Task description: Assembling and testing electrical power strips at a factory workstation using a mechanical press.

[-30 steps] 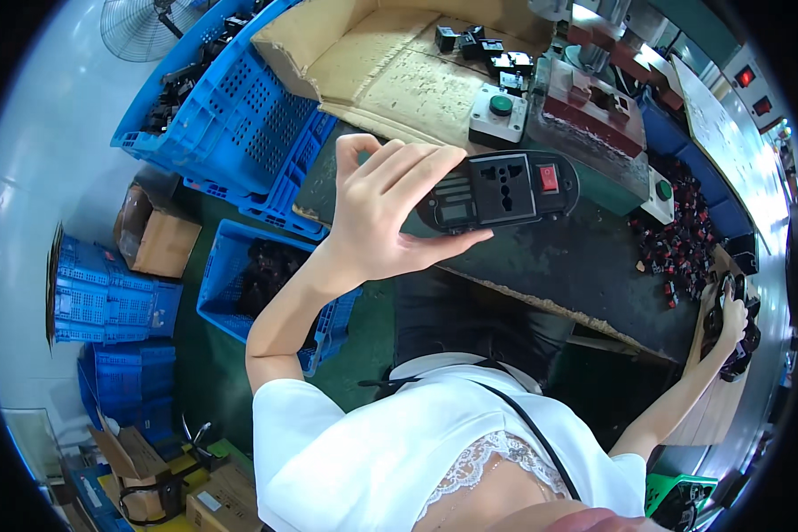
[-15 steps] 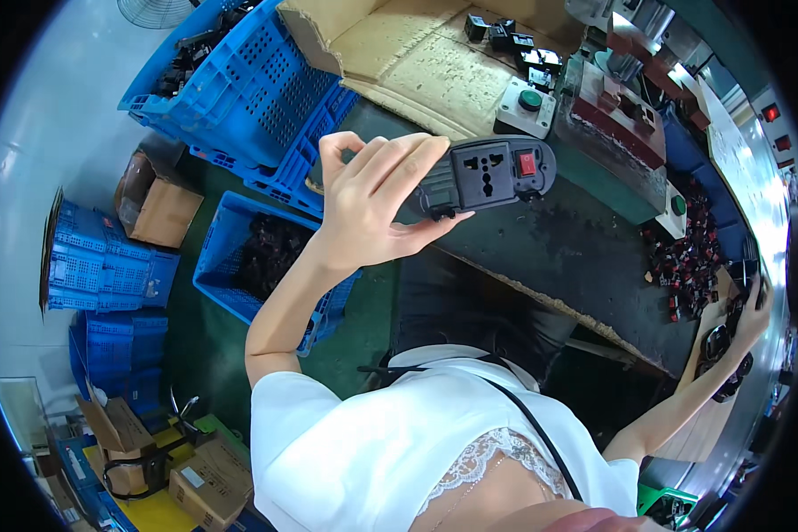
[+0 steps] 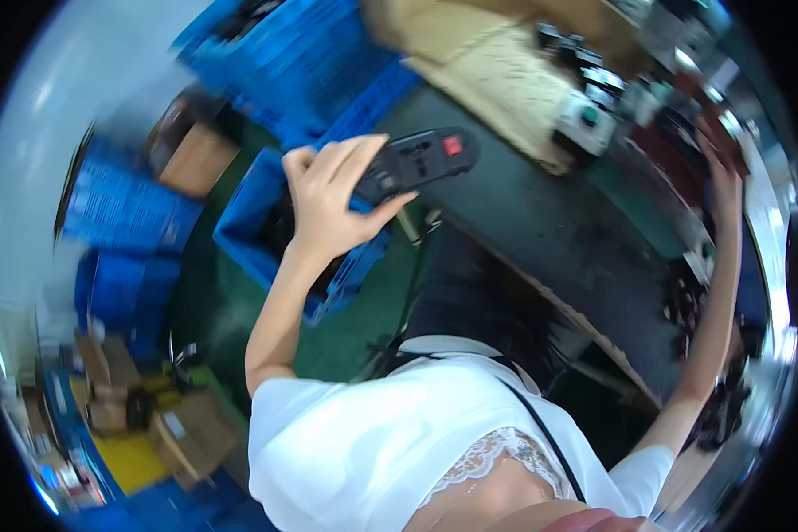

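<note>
The left hand [image 3: 335, 193] clamps a rounded, oblong black device [image 3: 421, 163] over the dark tabletop's [image 3: 585, 257] left end; its long axis runs rightward and slightly up, red switch [image 3: 453, 145] outermost. Lower down, a blue plastic crate [image 3: 245, 215] contains dark pieces [image 3: 279, 223]. Farther off, a larger blue crate [image 3: 315, 66] holds dark parts [image 3: 250, 16]; a cardboard tray [image 3: 496, 84] bears small black blocks [image 3: 585, 58]. The right hand [image 3: 723, 158], near a dark red block [image 3: 668, 149], is blurred; its grip is unclear.

I see green floor [image 3: 346, 346] at left, a dark worktable [image 3: 541, 222] right of it with a brown near edge, and farther left a pale, shiny surface [image 3: 62, 97], wall or floor I cannot tell. White light [image 3: 777, 222] glares at right.
</note>
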{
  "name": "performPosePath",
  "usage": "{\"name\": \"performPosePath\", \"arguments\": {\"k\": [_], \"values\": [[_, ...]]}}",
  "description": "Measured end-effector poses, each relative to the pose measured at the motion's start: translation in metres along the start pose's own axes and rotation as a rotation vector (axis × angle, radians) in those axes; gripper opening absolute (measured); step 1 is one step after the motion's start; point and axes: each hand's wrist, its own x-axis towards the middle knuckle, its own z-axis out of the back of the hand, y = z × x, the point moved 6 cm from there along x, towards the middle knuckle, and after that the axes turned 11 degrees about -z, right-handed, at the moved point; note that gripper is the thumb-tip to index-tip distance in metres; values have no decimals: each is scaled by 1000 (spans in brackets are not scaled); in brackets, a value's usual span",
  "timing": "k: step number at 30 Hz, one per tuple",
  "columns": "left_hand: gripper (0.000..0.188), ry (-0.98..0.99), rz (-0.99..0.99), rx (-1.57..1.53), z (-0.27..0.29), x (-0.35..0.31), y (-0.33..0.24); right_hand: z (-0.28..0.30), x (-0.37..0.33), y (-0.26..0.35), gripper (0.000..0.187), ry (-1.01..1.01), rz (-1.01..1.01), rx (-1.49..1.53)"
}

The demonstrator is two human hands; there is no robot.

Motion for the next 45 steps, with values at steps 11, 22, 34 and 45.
{"name": "performPosePath", "arguments": {"k": [11, 22, 34, 45], "values": [[59, 397, 361, 237, 22, -115, 91, 46, 32, -89, 42, -29, 376, -810], [15, 202, 311, 300, 26, -93, 122, 5, -67, 3, 49, -182, 236, -482], [21, 386, 386, -623, -263, 161, 89, 124, -126, -26, 24, -567, 150, -518], [44, 543, -183, -528, -372, 246, 68, 181, -152, -63, 34, -758, -1, -304]]}}
